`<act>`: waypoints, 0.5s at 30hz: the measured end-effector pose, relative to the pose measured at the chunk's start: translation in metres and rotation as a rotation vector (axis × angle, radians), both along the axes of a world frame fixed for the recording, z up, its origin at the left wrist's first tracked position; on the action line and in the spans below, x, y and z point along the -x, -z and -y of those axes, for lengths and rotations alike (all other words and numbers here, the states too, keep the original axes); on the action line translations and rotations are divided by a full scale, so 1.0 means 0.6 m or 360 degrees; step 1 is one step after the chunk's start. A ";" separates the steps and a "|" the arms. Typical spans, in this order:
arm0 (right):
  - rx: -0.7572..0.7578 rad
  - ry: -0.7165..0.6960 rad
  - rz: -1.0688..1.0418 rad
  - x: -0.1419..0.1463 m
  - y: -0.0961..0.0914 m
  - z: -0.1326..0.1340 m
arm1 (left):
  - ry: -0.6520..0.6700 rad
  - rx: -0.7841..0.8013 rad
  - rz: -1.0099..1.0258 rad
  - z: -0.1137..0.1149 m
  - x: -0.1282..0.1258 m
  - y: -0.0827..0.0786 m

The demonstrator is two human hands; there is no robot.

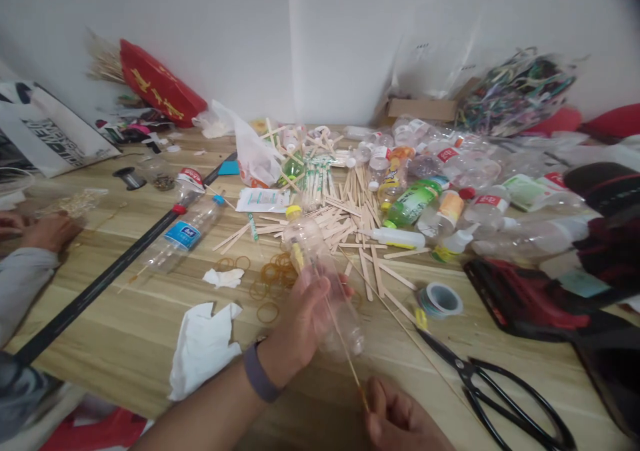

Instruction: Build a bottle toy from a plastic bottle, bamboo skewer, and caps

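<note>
My left hand (310, 311), with a purple band at its wrist, is wrapped round a clear plastic bottle (345, 317). The bottle lies tilted, its yellow cap (293, 212) pointing away from me. A thin wooden stick (347, 354) runs along the bottle towards me; I cannot tell whether its far part is inside. At the near end, my right hand (395, 416) pinches the stick, where something orange shows, too blurred to name. Several rubber bands (273, 274) lie left of the bottle. Black-handled scissors (467, 371) rest beside my right hand.
Flat wooden sticks (367, 204) are heaped behind the bottle. Many plastic bottles (417, 201) crowd the back right. A tape roll (440, 299) and a red-and-black tool (540, 297) lie right. Another person's hand (53, 229) is at left, beyond a black bar (107, 274). White tissue (203, 347) lies nearby.
</note>
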State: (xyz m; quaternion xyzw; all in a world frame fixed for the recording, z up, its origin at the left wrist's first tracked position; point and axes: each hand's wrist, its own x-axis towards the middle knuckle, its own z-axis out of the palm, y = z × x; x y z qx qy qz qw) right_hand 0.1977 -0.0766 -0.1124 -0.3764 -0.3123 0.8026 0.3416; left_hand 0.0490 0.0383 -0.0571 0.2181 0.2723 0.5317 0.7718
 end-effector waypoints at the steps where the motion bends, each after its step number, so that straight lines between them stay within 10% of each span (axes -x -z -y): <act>1: -0.0022 0.0017 -0.0086 0.003 0.004 0.001 | 0.0008 0.0004 0.0001 0.000 0.001 0.000; 9: 0.0182 0.0014 -0.0089 0.018 -0.029 0.017 | 0.0017 0.0053 0.0000 0.002 0.003 -0.007; 15: -0.0055 0.0034 -0.0192 0.018 0.020 0.015 | 0.0042 0.0032 -0.0030 0.004 0.003 -0.011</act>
